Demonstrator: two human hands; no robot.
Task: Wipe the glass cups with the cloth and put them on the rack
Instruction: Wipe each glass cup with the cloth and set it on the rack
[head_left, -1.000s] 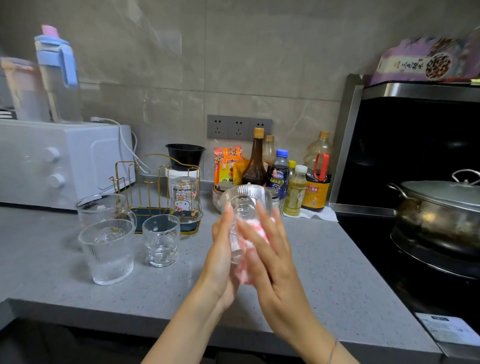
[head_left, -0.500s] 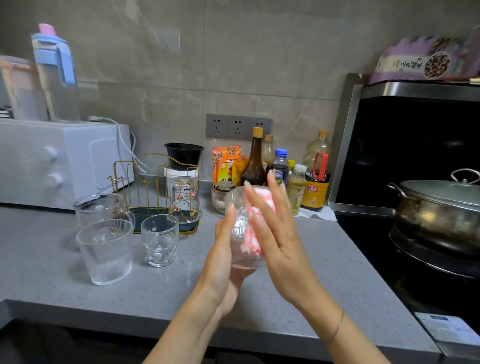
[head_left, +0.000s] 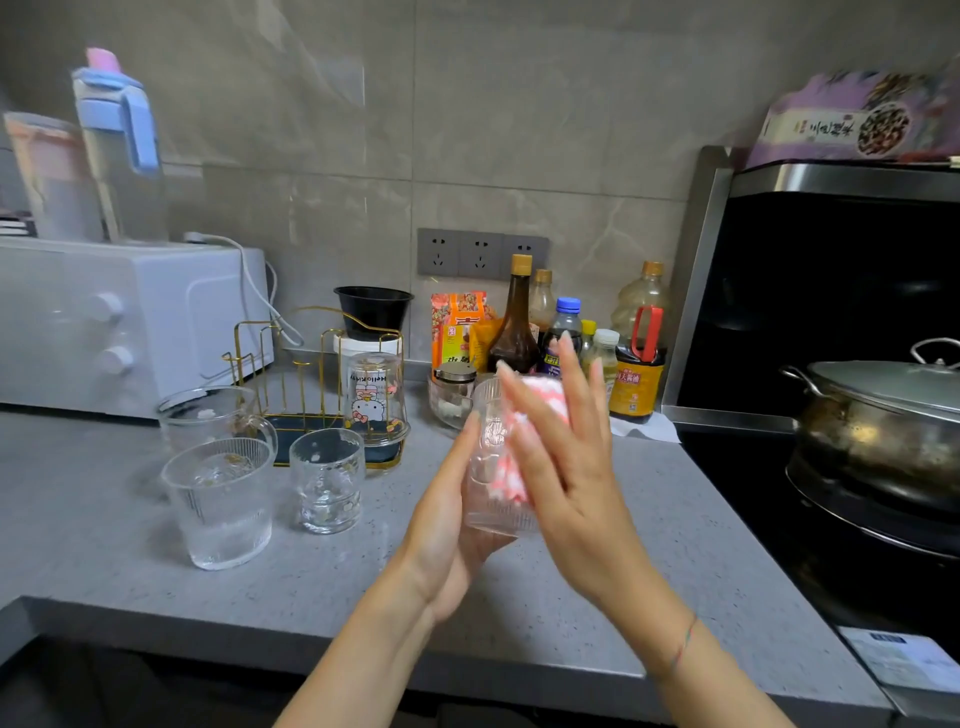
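Over the middle of the grey counter my left hand (head_left: 441, 535) holds a ribbed glass cup (head_left: 485, 457) from below and from the left. My right hand (head_left: 571, 467) presses a pink and white cloth (head_left: 511, 475) flat against the cup's right side, fingers straight and pointing up. Three more glasses stand at the left: a tall ribbed one (head_left: 221, 509), a small one (head_left: 327, 483) and a handled one (head_left: 208, 415). Behind them stands the gold wire rack (head_left: 311, 358), with a printed cartoon glass (head_left: 374, 400) upside down on it.
A white toaster oven (head_left: 119, 322) fills the back left. Sauce bottles (head_left: 519, 332) and a small glass jar (head_left: 452, 395) stand along the wall behind my hands. A lidded steel pot (head_left: 883, 421) sits on the black stove at the right.
My right hand has slid the cloth up the side of the cup. Both hands and the cup have risen slightly, and the cup now stands more upright.
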